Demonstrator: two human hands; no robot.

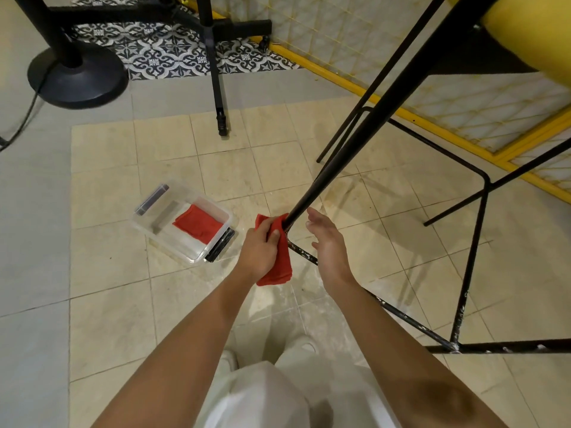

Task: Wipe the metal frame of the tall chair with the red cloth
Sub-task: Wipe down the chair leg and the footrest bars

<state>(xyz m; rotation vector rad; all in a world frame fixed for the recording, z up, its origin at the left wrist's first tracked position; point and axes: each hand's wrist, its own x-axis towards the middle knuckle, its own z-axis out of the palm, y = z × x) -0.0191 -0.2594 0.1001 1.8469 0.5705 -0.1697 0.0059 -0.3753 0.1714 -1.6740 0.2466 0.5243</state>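
The tall chair's black metal frame slants from the yellow seat at the top right down to the tiled floor at the centre. My left hand grips a red cloth wrapped round the lower end of the nearest leg, close to where it meets the paint-flecked bottom rail. The cloth's loose end hangs below my fist. Just right of the leg, my right hand hovers with fingers relaxed, holding nothing.
A clear plastic box with a second red cloth lies on the floor to the left. A black round stand base and a black wheeled leg stand behind. A yellow-framed mesh panel runs along the right.
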